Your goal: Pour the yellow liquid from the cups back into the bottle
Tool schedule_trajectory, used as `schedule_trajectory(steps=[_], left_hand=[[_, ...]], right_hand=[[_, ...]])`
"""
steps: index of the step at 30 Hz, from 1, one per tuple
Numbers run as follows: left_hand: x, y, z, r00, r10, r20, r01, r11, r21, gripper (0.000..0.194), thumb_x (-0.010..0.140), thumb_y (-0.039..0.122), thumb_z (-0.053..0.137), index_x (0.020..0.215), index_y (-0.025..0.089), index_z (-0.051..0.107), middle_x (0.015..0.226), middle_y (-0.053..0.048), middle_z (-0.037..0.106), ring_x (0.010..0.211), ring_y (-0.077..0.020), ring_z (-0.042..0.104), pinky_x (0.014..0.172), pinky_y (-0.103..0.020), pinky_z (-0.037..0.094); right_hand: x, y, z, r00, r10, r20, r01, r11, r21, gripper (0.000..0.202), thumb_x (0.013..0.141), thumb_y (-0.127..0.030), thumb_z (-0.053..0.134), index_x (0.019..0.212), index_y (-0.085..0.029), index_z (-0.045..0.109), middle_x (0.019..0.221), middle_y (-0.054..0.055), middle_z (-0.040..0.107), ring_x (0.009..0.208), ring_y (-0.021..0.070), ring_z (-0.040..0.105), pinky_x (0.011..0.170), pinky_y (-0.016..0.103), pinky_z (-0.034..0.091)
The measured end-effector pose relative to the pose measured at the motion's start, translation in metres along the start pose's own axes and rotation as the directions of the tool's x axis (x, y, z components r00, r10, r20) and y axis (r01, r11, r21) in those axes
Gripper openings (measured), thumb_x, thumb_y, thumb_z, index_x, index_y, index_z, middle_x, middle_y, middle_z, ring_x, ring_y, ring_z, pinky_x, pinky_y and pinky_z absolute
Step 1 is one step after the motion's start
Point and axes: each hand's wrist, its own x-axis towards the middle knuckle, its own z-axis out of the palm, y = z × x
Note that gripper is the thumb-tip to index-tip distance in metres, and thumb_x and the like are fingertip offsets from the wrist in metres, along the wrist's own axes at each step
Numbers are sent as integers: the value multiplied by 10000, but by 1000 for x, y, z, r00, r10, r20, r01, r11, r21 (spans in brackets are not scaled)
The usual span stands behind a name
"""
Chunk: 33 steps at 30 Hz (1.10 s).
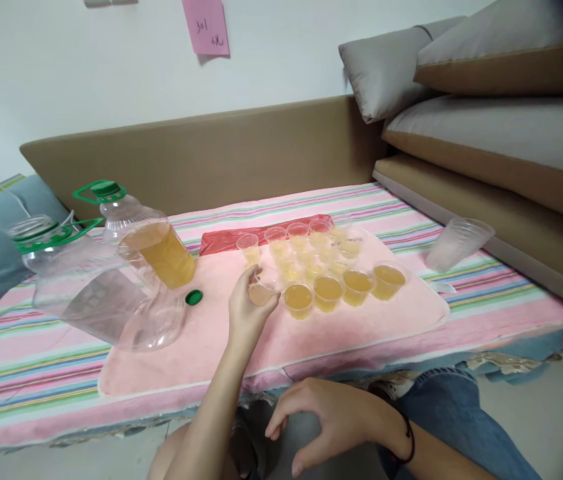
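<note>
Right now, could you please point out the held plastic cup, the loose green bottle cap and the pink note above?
Held plastic cup [264, 291], head view: on its clear side.
Loose green bottle cap [194, 297], head view: middle of its disc.
Pink note [206, 28], head view: middle of its sheet.

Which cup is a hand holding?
The cup in the left hand, just left of the front row's four yellow drinks; no hand grips the others.

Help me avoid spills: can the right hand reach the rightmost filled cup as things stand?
Probably yes: the right hand looks free, and no other cup blocks its way over the mat to that cup.
</note>
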Motion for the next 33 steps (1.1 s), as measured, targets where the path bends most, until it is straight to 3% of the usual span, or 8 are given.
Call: schedule_trajectory(steps=[10, 17, 25, 33], left_hand=[[31, 1, -2, 1000, -4, -4, 4, 1000, -25, 596, 657, 261, 749, 1224, 188, 579, 1252, -122, 665, 1183, -283, 617, 1058, -488, 463], [51, -6, 5, 997, 45, 67, -43, 999, -26, 569, 659, 262, 742, 1203, 203, 587, 1252, -107, 669, 1156, -280, 637, 1041, -487, 470], [60, -21, 8, 988, 89, 130, -95, 995, 38, 613, 611, 186, 705, 1217, 181, 609, 1214, -115, 695, 1148, -299, 642, 1012, -476, 501], [65, -18, 7, 962, 163, 217, -203, 963, 175, 605, 608, 132, 681, 1206, 209, 627, 1219, -89, 700, 1139, -284, 647, 1026, -472, 495]], right_hand=[[6, 6, 0, 1000, -23, 14, 23, 999, 23, 605, 684, -526, 817, 1172, -179, 732, 1103, 94, 766, 988, 210, 700, 896, 293, 516], [8, 12, 2, 999, -5, 41, 7, 999, -35, 475, 733, -335, 797, 1184, -207, 723, 1116, 54, 763, 999, 191, 698, 892, 268, 512], [7, 17, 2, 998, -44, 49, 46, 998, -38, 481, 749, -296, 770, 1209, -170, 713, 1121, 72, 757, 998, 193, 691, 891, 251, 498], [8, 17, 1, 997, -54, 50, 55, 998, -21, 511, 731, -289, 796, 1221, -174, 708, 1129, 81, 756, 989, 200, 695, 887, 258, 510]])
